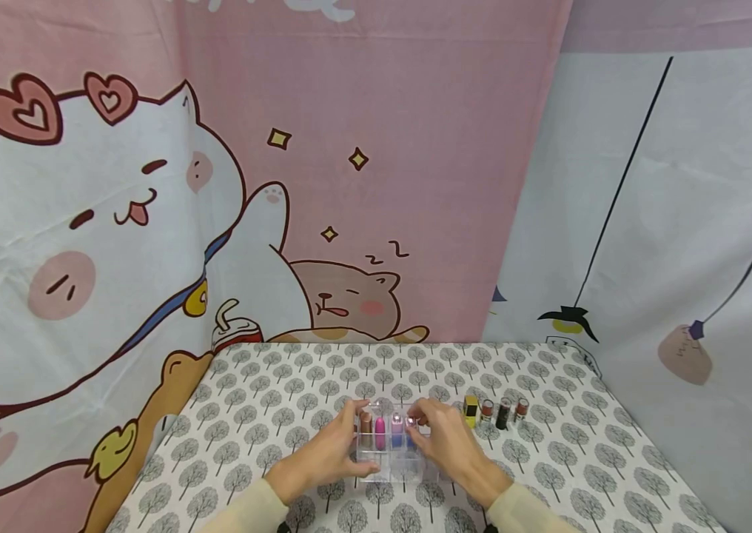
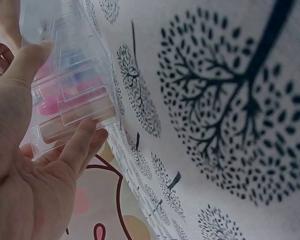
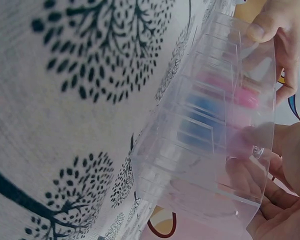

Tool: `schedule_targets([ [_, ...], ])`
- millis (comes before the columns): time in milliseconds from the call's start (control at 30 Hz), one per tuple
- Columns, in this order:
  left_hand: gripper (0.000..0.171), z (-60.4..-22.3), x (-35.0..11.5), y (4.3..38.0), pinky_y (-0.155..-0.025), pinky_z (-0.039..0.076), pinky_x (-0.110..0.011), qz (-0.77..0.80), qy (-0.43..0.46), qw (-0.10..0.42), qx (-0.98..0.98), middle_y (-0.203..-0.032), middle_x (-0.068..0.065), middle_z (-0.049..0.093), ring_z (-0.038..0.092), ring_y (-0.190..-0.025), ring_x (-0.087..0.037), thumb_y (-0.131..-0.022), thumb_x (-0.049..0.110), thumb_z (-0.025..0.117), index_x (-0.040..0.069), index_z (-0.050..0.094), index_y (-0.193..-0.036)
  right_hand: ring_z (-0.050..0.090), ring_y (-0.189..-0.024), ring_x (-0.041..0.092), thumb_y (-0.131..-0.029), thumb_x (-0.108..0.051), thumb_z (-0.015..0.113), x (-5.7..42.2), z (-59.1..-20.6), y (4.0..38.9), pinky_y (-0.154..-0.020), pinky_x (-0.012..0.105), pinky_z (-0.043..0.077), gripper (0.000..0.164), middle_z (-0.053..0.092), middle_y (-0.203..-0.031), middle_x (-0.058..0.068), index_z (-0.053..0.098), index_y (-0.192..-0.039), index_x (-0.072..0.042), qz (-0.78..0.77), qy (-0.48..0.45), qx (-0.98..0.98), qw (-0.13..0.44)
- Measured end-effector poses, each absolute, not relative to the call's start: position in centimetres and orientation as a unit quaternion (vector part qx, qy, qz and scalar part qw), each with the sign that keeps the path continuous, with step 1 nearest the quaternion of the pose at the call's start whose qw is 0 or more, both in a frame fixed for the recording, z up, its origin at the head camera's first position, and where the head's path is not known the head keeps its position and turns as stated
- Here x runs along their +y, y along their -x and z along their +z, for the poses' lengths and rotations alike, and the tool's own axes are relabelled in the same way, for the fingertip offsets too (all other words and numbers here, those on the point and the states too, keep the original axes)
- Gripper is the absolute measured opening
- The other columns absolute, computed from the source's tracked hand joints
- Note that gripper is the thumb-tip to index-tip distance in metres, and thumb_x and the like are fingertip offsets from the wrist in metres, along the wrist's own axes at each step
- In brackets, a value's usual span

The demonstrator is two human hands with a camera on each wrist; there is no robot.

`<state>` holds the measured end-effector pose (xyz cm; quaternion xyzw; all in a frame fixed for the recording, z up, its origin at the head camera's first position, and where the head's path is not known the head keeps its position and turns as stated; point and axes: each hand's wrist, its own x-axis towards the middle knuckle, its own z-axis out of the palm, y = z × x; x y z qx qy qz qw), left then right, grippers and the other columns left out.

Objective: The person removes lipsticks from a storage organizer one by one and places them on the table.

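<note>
Plastic box (image 1: 406, 469) gripped by my left hand (image 1: 323, 454), my right hand (image 1: 448, 438) pinches a tube (image 1: 411, 422), likely needing seating, then release.

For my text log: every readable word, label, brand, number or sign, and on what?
"Z Z": pink cartoon-printed fabric backdrop, above sleeping brown bear.
White lettering atop it: cut off, unreadable.
Clear plastic compartment box, small multicoloured cosmetics inside and beside: any labels too small or blurred.

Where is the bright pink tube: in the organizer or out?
In: the bright pink tube sits in the clear organizer beside the brown tube; the left wrist view shows it partly behind clear walls.
</note>
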<state>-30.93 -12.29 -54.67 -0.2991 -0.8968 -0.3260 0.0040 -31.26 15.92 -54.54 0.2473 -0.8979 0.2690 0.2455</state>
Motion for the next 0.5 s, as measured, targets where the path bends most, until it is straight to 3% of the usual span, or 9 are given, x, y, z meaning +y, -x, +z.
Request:
schedule_targets([
  [200, 0.115, -54.62, -12.22, 30.92, -0.118, 0.068, -0.05, -0.328, 0.298, 0.0, -0.896, -0.173, -0.027, 0.054, 0.074, -0.137, -0.041, -0.09, 0.041, 0.103, 0.007, 0.029, -0.173, 0.083, -0.088, 0.017, -0.087, -0.003, 0.1, 16.06, -54.31, 31.13, -0.078, 0.021, 0.072, 0.029, 0.086, -0.102, 0.006, 0.081, -0.108, -0.011, 0.276, -0.245, -0.894, 0.254],
  [500, 0.114, -54.66, -12.15, 30.94, -0.121, 0.066, -0.052, -0.326, 0.295, 0.0, -0.898, -0.18, -0.024, 0.048, 0.073, -0.14, -0.041, -0.091, 0.041, 0.102, 0.005, 0.03, -0.171, 0.082, -0.086, 0.018, -0.085, -0.002, 0.101, 16.59, -54.0, 30.9, -0.077, 0.025, 0.073, 0.031, 0.085, -0.101, 0.007, 0.081, -0.109, -0.007, 0.289, -0.27, -0.873, 0.287],
])
